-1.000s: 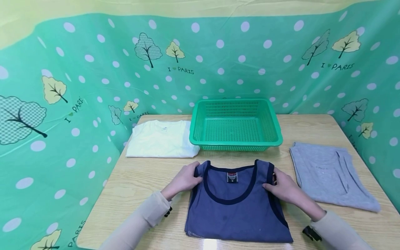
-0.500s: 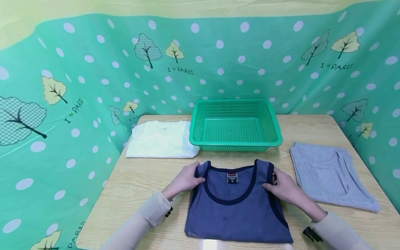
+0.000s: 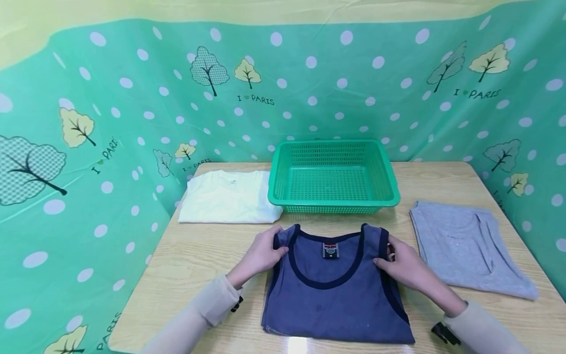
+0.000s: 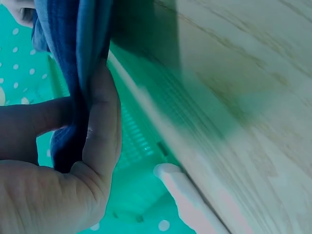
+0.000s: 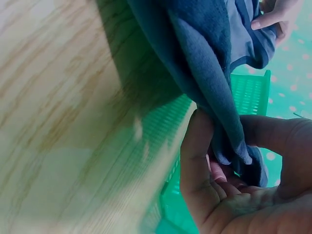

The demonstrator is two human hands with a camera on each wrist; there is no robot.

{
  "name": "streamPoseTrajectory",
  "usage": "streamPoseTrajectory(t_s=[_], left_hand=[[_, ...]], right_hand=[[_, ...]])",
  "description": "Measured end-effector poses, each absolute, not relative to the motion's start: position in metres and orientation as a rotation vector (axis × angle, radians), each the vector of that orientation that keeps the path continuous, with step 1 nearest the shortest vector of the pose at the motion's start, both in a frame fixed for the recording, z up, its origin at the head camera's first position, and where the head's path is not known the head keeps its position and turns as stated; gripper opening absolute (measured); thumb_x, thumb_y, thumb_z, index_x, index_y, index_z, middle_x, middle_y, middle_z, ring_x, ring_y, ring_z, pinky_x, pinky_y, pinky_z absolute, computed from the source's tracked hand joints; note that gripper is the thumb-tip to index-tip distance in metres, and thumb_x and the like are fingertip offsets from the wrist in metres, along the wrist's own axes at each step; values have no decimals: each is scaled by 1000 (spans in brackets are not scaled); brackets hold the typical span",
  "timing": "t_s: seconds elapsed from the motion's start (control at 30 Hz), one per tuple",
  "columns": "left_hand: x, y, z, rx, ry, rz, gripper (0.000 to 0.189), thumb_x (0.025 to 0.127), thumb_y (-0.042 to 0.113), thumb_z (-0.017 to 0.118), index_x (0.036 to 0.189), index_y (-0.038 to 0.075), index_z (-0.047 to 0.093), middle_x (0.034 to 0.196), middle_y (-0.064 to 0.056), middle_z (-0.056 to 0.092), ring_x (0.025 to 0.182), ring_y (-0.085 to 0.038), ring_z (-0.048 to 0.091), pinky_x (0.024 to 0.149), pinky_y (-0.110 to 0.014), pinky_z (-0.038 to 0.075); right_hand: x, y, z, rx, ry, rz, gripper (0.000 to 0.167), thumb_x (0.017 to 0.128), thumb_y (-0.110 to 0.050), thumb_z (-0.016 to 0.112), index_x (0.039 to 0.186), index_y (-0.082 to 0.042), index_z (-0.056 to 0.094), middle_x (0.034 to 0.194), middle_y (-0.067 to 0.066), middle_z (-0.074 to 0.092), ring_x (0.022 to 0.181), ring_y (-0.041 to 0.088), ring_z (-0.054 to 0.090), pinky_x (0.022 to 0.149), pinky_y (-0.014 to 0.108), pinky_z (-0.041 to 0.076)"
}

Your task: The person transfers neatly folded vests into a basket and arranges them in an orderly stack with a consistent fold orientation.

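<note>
A dark blue tank top (image 3: 340,309) with navy trim lies folded at the front of the table, its neckline facing away from me. My left hand (image 3: 262,251) pinches its left shoulder strap, and my right hand (image 3: 406,264) pinches the right one. Close up in the left wrist view, thumb and fingers of the left hand (image 4: 58,195) close round the layered cloth of the tank top (image 4: 68,34). The right wrist view has the right hand (image 5: 204,170) gripping the other strap, with the shoulder end of the tank top (image 5: 195,44) above the table.
Behind the tank top stands a green plastic basket (image 3: 333,202) with nothing in it. A folded white shirt (image 3: 230,201) lies to its left, its edge against the basket. At the right lies a folded grey garment (image 3: 460,250). A green patterned cloth (image 3: 327,113) hangs round the wooden table (image 3: 194,265).
Both hands keep hold of the straps. The tank top's shoulder end has risen very slightly over the last half second; its lower edge stays in place.
</note>
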State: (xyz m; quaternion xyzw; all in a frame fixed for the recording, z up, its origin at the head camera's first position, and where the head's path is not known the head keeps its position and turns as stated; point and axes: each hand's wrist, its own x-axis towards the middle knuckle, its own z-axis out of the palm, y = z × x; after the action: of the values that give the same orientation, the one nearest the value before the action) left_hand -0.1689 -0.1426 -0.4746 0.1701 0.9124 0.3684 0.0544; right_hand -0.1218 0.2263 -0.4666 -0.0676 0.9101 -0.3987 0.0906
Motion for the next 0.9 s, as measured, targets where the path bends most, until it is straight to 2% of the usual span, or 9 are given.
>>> streamPoseTrajectory(t_s=[0.33, 0.57, 0.77, 0.9], left_hand=[[-163, -141, -463, 574, 2781, 1206, 20, 92, 3, 76, 106, 11, 64, 91, -1, 66, 83, -20, 62, 77, -41, 52], [-159, -141, -453, 579, 2795, 1253, 25, 91, 1, 76, 112, 9, 66, 96, -4, 70, 87, -20, 65, 79, -40, 54], [-157, -141, -445, 556, 2795, 1286, 28, 92, 2, 74, 119, 8, 67, 103, -5, 73, 89, -19, 67, 80, -39, 55], [-157, -141, -439, 537, 2805, 1308, 29, 92, 2, 75, 119, 9, 68, 101, -4, 73, 88, -17, 66, 80, -39, 55]], right_hand=[[-117, 227, -459, -251, 2709, -1281, 42, 95, -9, 77, 130, 3, 59, 89, 5, 63, 70, 19, 58, 59, 30, 49], [-114, 227, -450, -268, 2709, -1316, 42, 96, -10, 77, 133, 3, 60, 96, 6, 68, 76, 17, 64, 63, 30, 54], [-113, 226, -442, -252, 2727, -1299, 34, 97, -9, 76, 127, 0, 63, 92, 6, 65, 68, 18, 55, 56, 30, 45], [-111, 225, -436, -248, 2749, -1290, 33, 98, -10, 76, 126, 1, 63, 91, 5, 64, 68, 18, 53, 55, 30, 43]])
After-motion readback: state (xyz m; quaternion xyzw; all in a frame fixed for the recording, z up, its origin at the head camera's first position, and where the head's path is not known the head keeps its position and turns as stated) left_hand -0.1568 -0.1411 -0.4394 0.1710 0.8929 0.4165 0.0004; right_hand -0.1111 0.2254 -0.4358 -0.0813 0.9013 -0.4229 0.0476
